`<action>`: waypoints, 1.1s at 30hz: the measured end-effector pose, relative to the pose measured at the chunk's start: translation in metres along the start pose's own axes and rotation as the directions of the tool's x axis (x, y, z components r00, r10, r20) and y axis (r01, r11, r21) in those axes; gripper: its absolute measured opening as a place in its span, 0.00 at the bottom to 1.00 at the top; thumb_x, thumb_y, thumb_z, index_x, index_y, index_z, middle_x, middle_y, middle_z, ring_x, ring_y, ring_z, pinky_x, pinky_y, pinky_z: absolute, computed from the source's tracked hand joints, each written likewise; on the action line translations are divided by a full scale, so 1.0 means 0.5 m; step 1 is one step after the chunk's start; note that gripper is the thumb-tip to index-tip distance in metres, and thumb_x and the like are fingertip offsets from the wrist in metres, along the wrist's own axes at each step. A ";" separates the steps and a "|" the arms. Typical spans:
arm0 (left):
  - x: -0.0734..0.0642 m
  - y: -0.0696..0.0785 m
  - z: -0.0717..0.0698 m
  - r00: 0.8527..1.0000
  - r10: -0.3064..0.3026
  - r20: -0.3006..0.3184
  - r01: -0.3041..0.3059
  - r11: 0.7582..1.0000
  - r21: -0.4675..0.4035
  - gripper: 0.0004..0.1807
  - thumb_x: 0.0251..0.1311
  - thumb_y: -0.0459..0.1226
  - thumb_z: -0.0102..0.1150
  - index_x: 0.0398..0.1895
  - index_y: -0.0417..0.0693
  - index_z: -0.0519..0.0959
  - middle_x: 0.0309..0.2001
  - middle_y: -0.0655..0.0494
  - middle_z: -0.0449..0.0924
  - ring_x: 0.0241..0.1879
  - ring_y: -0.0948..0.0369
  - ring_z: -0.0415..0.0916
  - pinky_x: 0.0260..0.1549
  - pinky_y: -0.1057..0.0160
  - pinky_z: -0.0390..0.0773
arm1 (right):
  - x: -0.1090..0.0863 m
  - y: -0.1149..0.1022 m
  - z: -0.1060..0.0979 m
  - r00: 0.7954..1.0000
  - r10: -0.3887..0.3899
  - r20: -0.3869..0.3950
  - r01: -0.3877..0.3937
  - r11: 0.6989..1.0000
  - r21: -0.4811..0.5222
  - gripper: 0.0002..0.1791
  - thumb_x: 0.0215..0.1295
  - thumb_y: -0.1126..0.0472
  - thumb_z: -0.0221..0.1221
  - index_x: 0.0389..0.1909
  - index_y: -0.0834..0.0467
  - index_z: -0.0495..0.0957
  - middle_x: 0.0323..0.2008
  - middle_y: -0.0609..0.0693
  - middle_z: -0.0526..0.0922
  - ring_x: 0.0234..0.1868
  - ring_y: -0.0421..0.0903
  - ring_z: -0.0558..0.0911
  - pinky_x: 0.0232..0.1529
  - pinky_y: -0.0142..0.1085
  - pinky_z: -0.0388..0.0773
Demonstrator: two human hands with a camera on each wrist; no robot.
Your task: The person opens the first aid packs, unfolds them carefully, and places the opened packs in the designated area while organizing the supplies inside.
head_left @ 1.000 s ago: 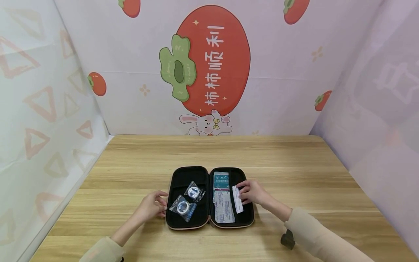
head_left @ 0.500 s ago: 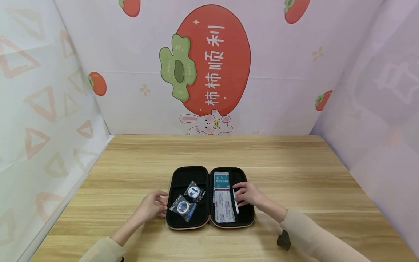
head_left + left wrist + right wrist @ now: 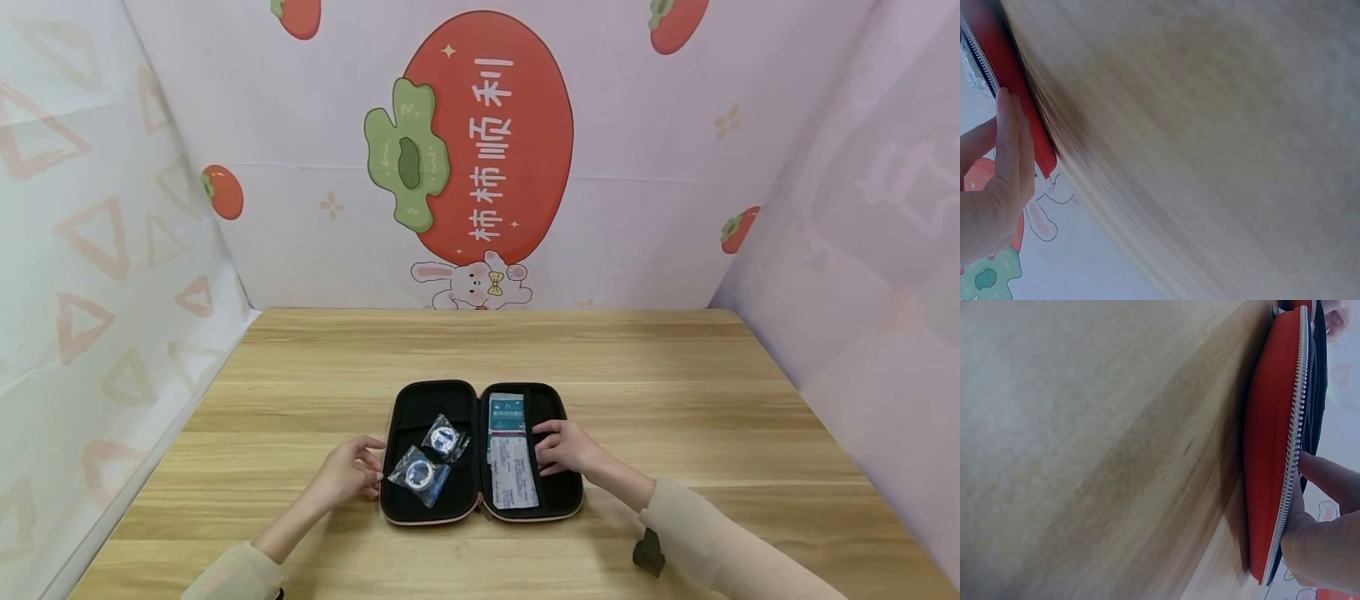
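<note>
An unfolded zippered case (image 3: 429, 522) with a black lining and red outer shell (image 3: 1269, 444) lies on the table. Its left half holds two round white items in clear wrappers, a smaller one (image 3: 444, 439) above a larger one (image 3: 419, 476). In the right half, a teal packet (image 3: 507, 410) and a white printed packet (image 3: 514, 479) sit side-on to a black pocket edge. My left hand (image 3: 348, 472) touches the case's left rim with loosely extended fingers. My right hand (image 3: 567, 448) reaches into the right half, fingertips at the pocket; whether they pinch anything is hidden.
The wooden table (image 3: 480, 350) stretches around the case. A printed cloth backdrop (image 3: 300, 242) rises behind it, with cloth walls at both sides. A small dark object (image 3: 648, 552) shows beneath the right sleeve (image 3: 697, 525).
A white strip in my right hand turned edge-on, then went out of sight at the right half's pocket. The right hand shifted slightly left; the left hand kept still.
</note>
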State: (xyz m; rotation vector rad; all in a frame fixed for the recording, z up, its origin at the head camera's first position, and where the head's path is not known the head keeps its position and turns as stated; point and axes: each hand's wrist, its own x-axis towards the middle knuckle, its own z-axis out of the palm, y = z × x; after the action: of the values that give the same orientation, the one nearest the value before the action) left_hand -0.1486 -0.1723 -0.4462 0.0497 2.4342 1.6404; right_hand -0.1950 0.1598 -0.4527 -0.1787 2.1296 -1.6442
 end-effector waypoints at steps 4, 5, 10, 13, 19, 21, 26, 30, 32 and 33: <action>0.001 0.000 0.000 1.000 -0.001 -0.006 0.001 1.000 0.009 0.23 0.42 0.15 0.49 0.47 0.21 0.64 0.25 0.46 0.69 0.19 0.57 0.74 0.18 0.57 0.80 | -0.001 0.001 -0.009 0.999 -0.039 0.033 0.040 0.999 -0.033 0.25 0.51 0.79 0.51 0.51 0.79 0.59 0.27 0.60 0.79 0.27 0.46 0.79 0.29 0.42 0.81; 0.001 0.000 0.000 1.000 -0.001 -0.009 0.001 1.000 0.011 0.23 0.42 0.15 0.49 0.47 0.21 0.64 0.25 0.46 0.69 0.19 0.57 0.74 0.18 0.57 0.80 | -0.003 0.001 -0.012 0.998 -0.051 0.036 0.053 0.998 -0.042 0.24 0.51 0.79 0.51 0.51 0.79 0.59 0.27 0.60 0.79 0.28 0.46 0.79 0.29 0.42 0.81; 0.002 0.000 0.000 1.000 -0.007 -0.013 0.007 1.000 0.013 0.23 0.41 0.15 0.49 0.47 0.21 0.65 0.25 0.46 0.69 0.19 0.56 0.74 0.18 0.57 0.80 | -0.012 -0.006 -0.031 0.993 -0.113 0.033 0.116 0.988 -0.106 0.21 0.50 0.78 0.52 0.48 0.79 0.63 0.29 0.63 0.79 0.28 0.48 0.80 0.29 0.41 0.81; 0.002 0.001 0.000 1.000 -0.009 -0.013 0.009 1.000 0.007 0.23 0.41 0.14 0.49 0.47 0.21 0.64 0.26 0.45 0.69 0.19 0.56 0.74 0.19 0.57 0.81 | -0.019 -0.011 -0.044 0.988 -0.157 0.013 0.157 0.976 -0.150 0.19 0.51 0.77 0.52 0.46 0.78 0.66 0.31 0.65 0.78 0.29 0.49 0.80 0.29 0.40 0.81; -0.001 0.005 0.000 1.000 -0.004 -0.010 0.004 1.000 0.009 0.23 0.41 0.14 0.49 0.47 0.21 0.65 0.25 0.46 0.69 0.19 0.56 0.75 0.19 0.56 0.80 | -0.031 -0.015 -0.065 0.966 -0.242 -0.095 0.208 0.938 -0.278 0.17 0.52 0.75 0.53 0.45 0.75 0.70 0.36 0.67 0.76 0.30 0.52 0.79 0.27 0.36 0.80; -0.001 0.005 0.000 1.000 -0.002 -0.011 0.002 1.000 0.013 0.23 0.41 0.14 0.49 0.47 0.21 0.65 0.25 0.46 0.69 0.19 0.56 0.75 0.19 0.57 0.80 | -0.035 -0.014 -0.069 0.959 -0.251 -0.134 0.204 0.935 -0.291 0.17 0.52 0.76 0.53 0.45 0.75 0.70 0.37 0.67 0.76 0.31 0.53 0.79 0.27 0.37 0.80; -0.001 0.004 0.001 1.000 0.000 -0.019 0.000 1.000 0.018 0.23 0.41 0.14 0.49 0.47 0.21 0.65 0.25 0.46 0.69 0.19 0.56 0.74 0.18 0.57 0.80 | -0.041 -0.011 -0.073 0.947 -0.251 -0.200 0.175 0.926 -0.335 0.19 0.50 0.76 0.54 0.46 0.72 0.71 0.40 0.67 0.75 0.34 0.53 0.80 0.29 0.37 0.80; -0.001 0.003 0.001 1.000 0.001 -0.021 -0.001 1.000 0.014 0.23 0.41 0.14 0.49 0.46 0.21 0.65 0.25 0.46 0.69 0.19 0.57 0.74 0.18 0.58 0.80 | -0.043 -0.007 -0.074 0.950 -0.232 -0.210 0.154 0.931 -0.331 0.21 0.48 0.75 0.57 0.48 0.71 0.71 0.42 0.68 0.73 0.36 0.54 0.79 0.31 0.36 0.80; -0.002 0.003 0.002 1.000 0.002 -0.022 -0.001 1.000 0.013 0.23 0.41 0.14 0.49 0.46 0.21 0.65 0.25 0.47 0.69 0.19 0.57 0.74 0.18 0.58 0.80 | -0.043 -0.004 -0.075 0.955 -0.217 -0.202 0.149 0.940 -0.308 0.23 0.48 0.76 0.57 0.49 0.72 0.70 0.43 0.69 0.72 0.38 0.56 0.79 0.31 0.36 0.80; -0.002 0.003 0.002 1.000 0.002 -0.022 -0.002 1.000 0.012 0.22 0.41 0.14 0.49 0.46 0.21 0.65 0.25 0.47 0.69 0.19 0.57 0.74 0.18 0.58 0.80 | -0.044 -0.002 -0.075 0.957 -0.212 -0.196 0.150 0.945 -0.291 0.23 0.47 0.76 0.58 0.49 0.72 0.69 0.43 0.70 0.72 0.38 0.56 0.78 0.32 0.36 0.80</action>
State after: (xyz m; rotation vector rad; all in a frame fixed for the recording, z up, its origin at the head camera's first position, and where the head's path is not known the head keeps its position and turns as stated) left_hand -0.1477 -0.1711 -0.4450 0.0362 2.4609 1.6358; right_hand -0.1911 0.2006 -0.4387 -0.2946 2.5823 -1.5210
